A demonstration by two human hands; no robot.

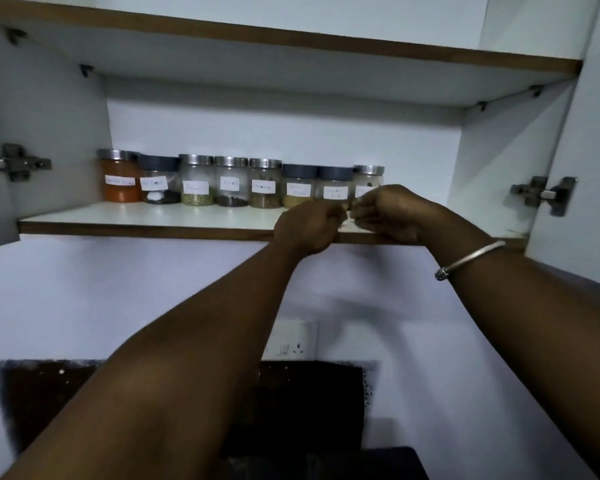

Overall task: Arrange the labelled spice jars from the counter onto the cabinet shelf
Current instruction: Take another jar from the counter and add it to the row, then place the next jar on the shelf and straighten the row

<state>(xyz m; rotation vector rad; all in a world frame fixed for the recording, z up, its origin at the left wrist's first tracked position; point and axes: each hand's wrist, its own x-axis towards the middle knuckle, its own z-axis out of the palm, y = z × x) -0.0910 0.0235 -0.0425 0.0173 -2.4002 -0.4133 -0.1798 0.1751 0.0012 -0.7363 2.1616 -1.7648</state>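
labelled glass spice jars (231, 181) are lined on the white cabinet shelf (136, 216); at its front edge left hand (305, 228) and right hand (387, 213) are curled, grasp indiscernible.

White paper labels (263, 187), 1 on the front of each of the 8 spice jars (231, 174) standing in a row at the far side of the cabinet shelf (118, 220), carry handwritten words. The writing is too blurred to read; only the label on the 2nd jar from the left (158, 174) seems to end in "Pepper".
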